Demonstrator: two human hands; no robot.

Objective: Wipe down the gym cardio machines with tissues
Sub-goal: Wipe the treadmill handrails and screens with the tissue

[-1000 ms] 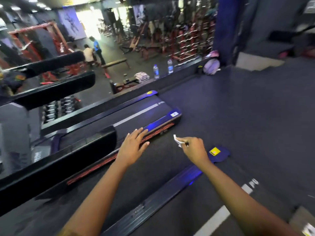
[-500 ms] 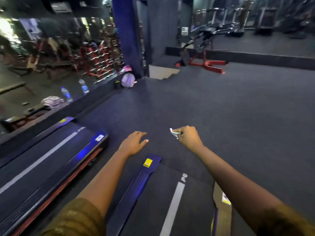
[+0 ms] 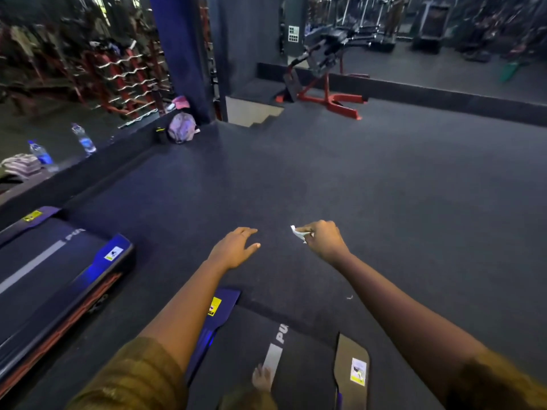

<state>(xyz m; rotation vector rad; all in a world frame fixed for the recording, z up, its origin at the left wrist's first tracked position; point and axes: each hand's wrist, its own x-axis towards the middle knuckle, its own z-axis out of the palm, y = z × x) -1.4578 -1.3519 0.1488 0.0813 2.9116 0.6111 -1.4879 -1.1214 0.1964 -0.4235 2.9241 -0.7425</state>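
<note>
Where the person stands, nearest entry first: treadmill belt (image 3: 302,365), dark with a white centre stripe, and a bare foot (image 3: 262,377) on it. The blue side rail (image 3: 220,318) runs at its left and the tan side rail (image 3: 352,368) at its right, each with a sticker.

Near left: second treadmill (image 3: 59,279), apart from the first, with floor (image 3: 399,208) between them.

Middle: left hand (image 3: 233,250), palm down above the floor, fingers apart and relaxed, holding nothing.

Just right of it: right hand (image 3: 324,241), fingers clamped on a small crumpled white tissue (image 3: 299,233) that pokes out leftward past the knuckles. Neither hand touches a machine.

Far left: ledge (image 3: 88,173) carrying two water bottles (image 3: 84,140) and a folded towel (image 3: 20,167). A pale bag (image 3: 182,128) lies at the foot of a blue pillar (image 3: 180,54).

Far: red-framed machine (image 3: 328,93).

Step, as judged: between wipes, with the tissue carried and no machine surface under it. The next move calls for lowering the right hand until the tissue meets a machine surface, probably a near rail, then pressing firmly enough that the small wad does not slip from the pinch.
</note>
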